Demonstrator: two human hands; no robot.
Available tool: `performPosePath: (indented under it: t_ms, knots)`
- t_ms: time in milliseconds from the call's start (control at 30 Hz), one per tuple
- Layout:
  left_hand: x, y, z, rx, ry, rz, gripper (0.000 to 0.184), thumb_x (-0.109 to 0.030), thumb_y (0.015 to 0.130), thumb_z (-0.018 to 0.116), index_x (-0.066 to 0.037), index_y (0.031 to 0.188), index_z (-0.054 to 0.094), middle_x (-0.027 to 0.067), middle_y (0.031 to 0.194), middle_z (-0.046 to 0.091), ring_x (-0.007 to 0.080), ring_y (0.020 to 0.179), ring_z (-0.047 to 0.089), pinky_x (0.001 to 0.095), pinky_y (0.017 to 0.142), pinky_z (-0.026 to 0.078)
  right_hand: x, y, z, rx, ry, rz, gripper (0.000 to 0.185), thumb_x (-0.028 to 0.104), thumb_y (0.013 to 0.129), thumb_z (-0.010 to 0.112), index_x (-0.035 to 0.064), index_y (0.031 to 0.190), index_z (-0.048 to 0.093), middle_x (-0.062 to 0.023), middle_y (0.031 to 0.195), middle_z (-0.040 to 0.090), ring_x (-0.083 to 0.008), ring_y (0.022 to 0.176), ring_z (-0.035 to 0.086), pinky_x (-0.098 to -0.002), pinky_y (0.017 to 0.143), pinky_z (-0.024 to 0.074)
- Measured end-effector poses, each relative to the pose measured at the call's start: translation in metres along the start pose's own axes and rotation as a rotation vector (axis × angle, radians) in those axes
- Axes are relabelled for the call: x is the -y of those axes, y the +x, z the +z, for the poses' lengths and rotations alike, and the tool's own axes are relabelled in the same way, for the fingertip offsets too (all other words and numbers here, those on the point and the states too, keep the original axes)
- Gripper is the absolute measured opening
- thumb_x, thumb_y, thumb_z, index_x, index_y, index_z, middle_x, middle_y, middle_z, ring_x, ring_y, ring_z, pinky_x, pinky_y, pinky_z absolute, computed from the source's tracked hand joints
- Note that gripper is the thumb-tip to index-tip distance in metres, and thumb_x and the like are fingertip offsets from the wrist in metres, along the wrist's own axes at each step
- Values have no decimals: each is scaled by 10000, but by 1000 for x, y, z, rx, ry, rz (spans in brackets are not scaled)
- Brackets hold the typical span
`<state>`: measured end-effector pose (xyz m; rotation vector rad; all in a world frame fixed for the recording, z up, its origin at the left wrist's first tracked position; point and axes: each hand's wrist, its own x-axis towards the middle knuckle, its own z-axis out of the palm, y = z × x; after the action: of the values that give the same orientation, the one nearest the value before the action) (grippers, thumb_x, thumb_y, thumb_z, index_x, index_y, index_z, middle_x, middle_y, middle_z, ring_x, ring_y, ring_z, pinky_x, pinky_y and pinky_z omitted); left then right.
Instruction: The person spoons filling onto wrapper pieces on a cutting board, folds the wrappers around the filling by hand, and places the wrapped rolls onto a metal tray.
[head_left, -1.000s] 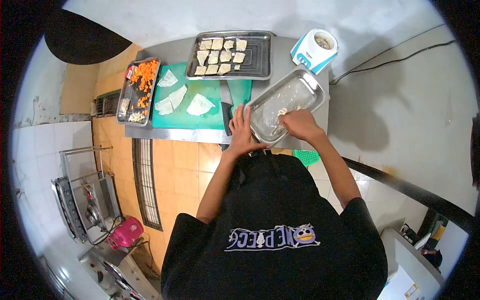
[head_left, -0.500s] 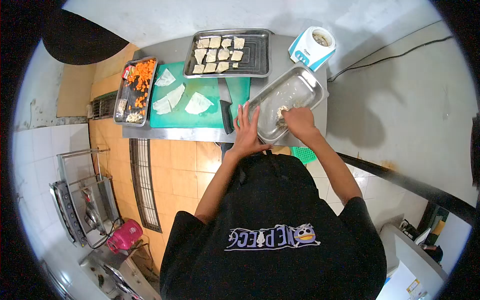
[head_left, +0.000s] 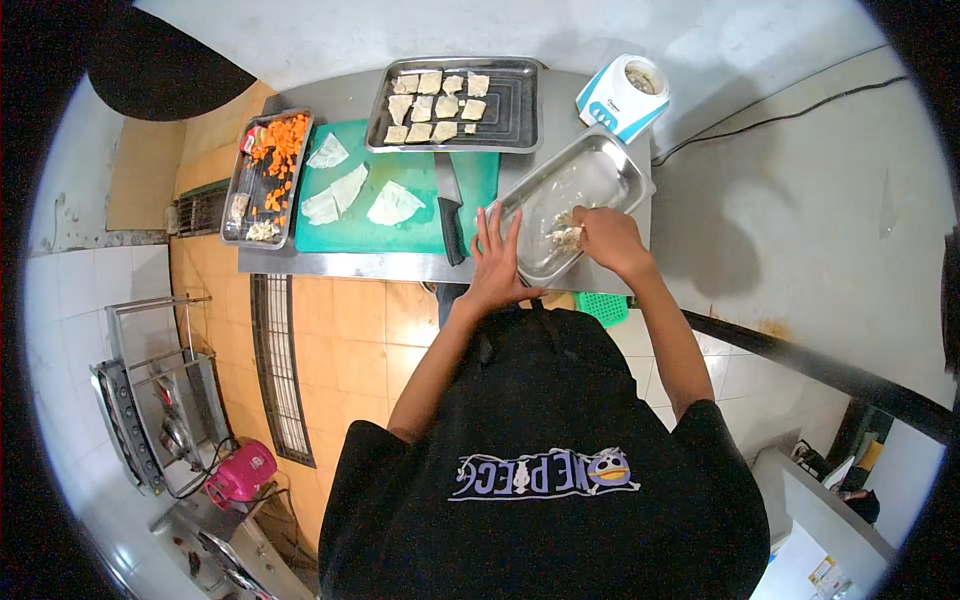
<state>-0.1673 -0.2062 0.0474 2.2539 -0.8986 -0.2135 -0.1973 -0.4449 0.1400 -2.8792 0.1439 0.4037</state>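
Note:
A deep metal tray (head_left: 612, 160) lies slantwise on the right of the worktable. My left hand (head_left: 493, 262) rests at its left edge with fingers stretched and spread, the thumb by its near end. Inside the tray, my right hand (head_left: 608, 238) is closed, its fingertips down in a small heap of pale crumbly food (head_left: 564, 238). Whether some of it is between those fingers is partly hidden. Pale specks cling to the tray's floor. Left of my left hand, a black-handled knife (head_left: 451, 225) lies on the green cutting board (head_left: 400, 160).
White wrapper sheets (head_left: 397, 204) lie on the board. A black tray (head_left: 512, 105) behind it bears rows of pale square pieces (head_left: 447, 107). Another tray (head_left: 238, 200) at left holds diced carrot (head_left: 284, 140). A white-and-blue appliance (head_left: 622, 95) stands at back right.
My right hand has shifted slightly to the right within the tray, and the crumbly heap shows more spread out. My left hand has stayed at the tray's edge.

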Motion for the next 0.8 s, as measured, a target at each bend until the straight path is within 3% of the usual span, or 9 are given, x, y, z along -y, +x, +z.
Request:
performPosePath:
  t_ms: [433,533,800]
  knots:
    - [2,0,4,13,13,-22,1575,-546,510,1006,-39,1683,85,305,1733,-28,557,1584,-74,765,1138,169,0,-7,11,-41,-199,-47,232,102,886,603,98,1071,745,-168,918,744,-362,872,749,-498,717,582]
    - [1,0,3,32,15,-44,1567,-534,511,1004,-39,1682,89,306,1731,-14,556,1585,-69,760,1142,168,1,-6,9,-111,-180,-79,230,154,941,589,93,1090,753,-173,915,761,-359,831,772,-487,694,603]
    - [3,0,1,25,9,-28,1552,-499,504,1006,-41,1680,101,305,1729,14,549,1588,-60,721,1160,175,-3,4,28,-10,-278,-67,170,114,883,619,69,987,745,-172,867,749,-373,794,751,-488,696,584]
